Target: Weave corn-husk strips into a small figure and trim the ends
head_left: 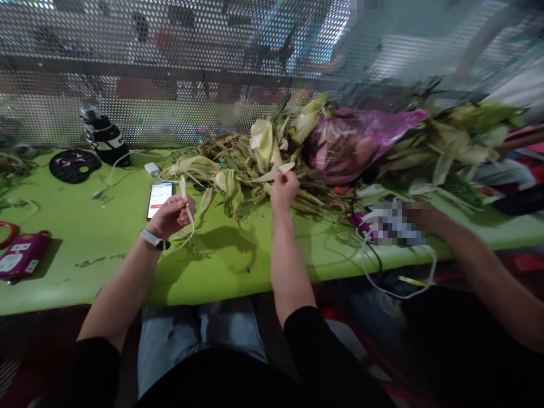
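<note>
My left hand (173, 214), with a watch at the wrist, pinches a thin pale strip of corn husk (190, 222) whose loose end curls down over the green table. Farther right, my right hand (284, 190) is closed on a light husk leaf (274, 173) at the front of the heap. That heap of dried corn husks (225, 148) spreads behind both hands. Larger pale-yellow husks (262, 141) stick up from it. Just behind my left wrist lies a lit phone (160, 192), partly covered by the hand.
A dark bottle (106, 136) and a black palette-shaped piece (72, 166) stand at the back left, near a white cable. Purple power box (25, 255) sits front left. A pink plastic bag (348, 147) rests on the husks. At right, a co-worker's arm (459, 243) reaches over cables.
</note>
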A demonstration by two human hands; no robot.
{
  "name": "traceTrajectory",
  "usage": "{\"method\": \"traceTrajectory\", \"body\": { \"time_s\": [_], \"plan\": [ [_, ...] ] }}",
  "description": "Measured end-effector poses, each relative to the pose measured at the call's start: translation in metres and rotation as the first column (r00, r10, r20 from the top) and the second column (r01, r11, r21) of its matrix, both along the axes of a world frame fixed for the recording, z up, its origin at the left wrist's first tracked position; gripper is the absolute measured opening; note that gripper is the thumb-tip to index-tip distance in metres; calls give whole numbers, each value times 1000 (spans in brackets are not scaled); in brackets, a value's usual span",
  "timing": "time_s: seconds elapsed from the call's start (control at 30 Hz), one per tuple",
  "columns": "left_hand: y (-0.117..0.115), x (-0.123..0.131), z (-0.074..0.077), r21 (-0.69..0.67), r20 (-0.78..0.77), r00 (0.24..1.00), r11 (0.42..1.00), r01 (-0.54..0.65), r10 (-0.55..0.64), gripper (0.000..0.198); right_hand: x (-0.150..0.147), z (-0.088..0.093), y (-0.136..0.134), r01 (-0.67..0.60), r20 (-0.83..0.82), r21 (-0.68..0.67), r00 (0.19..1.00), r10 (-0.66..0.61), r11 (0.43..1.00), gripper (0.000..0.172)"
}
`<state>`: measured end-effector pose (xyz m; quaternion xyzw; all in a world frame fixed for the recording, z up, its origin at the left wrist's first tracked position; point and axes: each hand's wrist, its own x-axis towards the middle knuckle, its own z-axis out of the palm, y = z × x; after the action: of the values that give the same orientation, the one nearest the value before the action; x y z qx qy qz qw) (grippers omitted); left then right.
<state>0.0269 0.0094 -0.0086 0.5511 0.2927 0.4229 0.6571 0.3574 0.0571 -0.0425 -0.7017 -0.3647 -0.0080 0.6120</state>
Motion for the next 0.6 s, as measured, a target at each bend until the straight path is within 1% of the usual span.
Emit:
{"method": "traceTrajectory", "body": {
  "time_s": [0.03, 0.07, 0.1, 0.13, 0.2, 0.23, 0.27, 0.3, 0.33, 0.37, 0.4, 0.43, 0.47, 0.5, 0.53, 0.6],
  "plan": [
    [1, 4, 0, -10, 17, 999, 999, 35, -35, 52, 9, -1, 1, 32, -72, 67, 997, -27, 997, 23],
    [2, 9, 0, -16, 36, 998, 998, 62, -61, 46, 17, -2, 2, 43, -170, 132, 985, -20, 990, 24],
    [3, 14, -2, -23, 48, 996, 997, 74, -73, 40, 23, -3, 4, 14, -290, 185, 956, 41, 983, 25],
    [5, 19, -4, -35, 55, 997, 998, 61, -59, 34, 27, -4, 5, -78, -405, 217, 900, 163, 973, 26],
    [7, 28, -8, -92, 8, 1000, 995, 31, -30, 33, 27, -1, 5, -269, -569, 280, 726, 385, 921, 27],
    [7, 32, -10, -136, -57, 997, 990, 35, -43, 37, 22, 2, 4, -326, -613, 316, 647, 454, 891, 26],
    [7, 34, -10, -175, -134, 990, 984, 17, -41, 45, 14, 6, 2, -365, -625, 358, 590, 511, 859, 24],
    [6, 35, -10, -198, -210, 977, 980, -4, -39, 51, 3, 10, -1, -423, -614, 387, 545, 571, 820, 21],
    [5, 35, -9, -199, -275, 961, 979, -34, -22, 55, -10, 14, -6, -522, -586, 391, 493, 642, 758, 19],
    [4, 34, -6, -169, -315, 949, 983, -70, 14, 54, -25, 18, -11, -636, -554, 371, 433, 711, 677, 18],
    [3, 32, -3, -119, -329, 942, 987, -109, 64, 51, -40, 21, -17, -745, -518, 322, 378, 767, 584, 20],
    [1, 30, 0, -56, -311, 941, 986, -157, 132, 50, -56, 23, -23, -833, -483, 256, 329, 812, 490, 25],
    [0, 29, 3, 5, -267, 944, 980, -200, 194, 50, -71, 24, -29, -874, -475, 217, 295, 829, 435, 29],
    [-1, 27, 5, 48, -227, 949, 976, -213, 218, 51, -85, 25, -34, -902, -469, 182, 270, 841, 391, 31],
    [-1, 27, 6, 82, -192, 956, 974, -212, 224, 52, -97, 24, -39, -922, -454, 124, 276, 847, 367, 32],
    [-1, 28, 3, 128, -168, 969, 978, -162, 183, 53, -116, 21, -45, -950, -441, 43, 261, 859, 310, 33]
  ]
}}
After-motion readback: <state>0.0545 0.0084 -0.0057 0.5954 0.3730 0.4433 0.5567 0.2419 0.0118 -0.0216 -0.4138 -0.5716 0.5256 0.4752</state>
